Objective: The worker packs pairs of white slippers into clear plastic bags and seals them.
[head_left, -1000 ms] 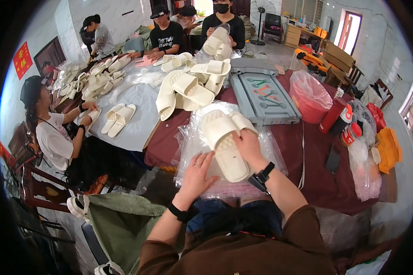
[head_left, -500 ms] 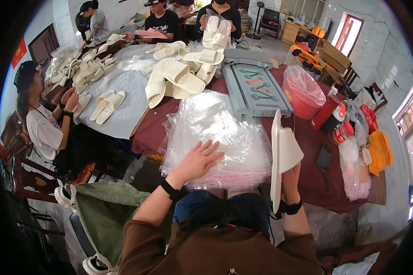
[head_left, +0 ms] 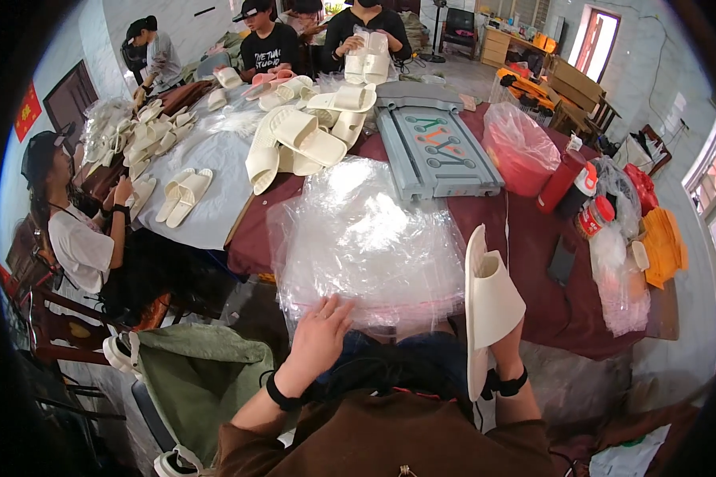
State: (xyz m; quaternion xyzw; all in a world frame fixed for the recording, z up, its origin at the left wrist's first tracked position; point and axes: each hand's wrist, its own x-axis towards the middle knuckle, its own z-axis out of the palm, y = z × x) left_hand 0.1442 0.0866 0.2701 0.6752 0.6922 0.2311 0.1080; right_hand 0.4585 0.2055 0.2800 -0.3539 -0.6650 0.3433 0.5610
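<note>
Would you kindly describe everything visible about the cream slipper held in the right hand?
The cream slipper is a slide sandal with a thick flat sole and one broad strap across the front, seemingly of soft foam or rubber. It looks clean and plain. It stands on edge, nearly upright, toe upward, sole edge facing left. The right hand grips its lower part from behind, mostly hidden. It sits just right of the pile of clear plastic bags, above the dark red tablecloth.

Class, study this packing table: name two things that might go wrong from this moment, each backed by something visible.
The stack of clear plastic bags hangs over the table's near edge under the left hand; it might slide off. The right hand holds the cream slippers upright by the lower end, so they might tip or drop.
</note>
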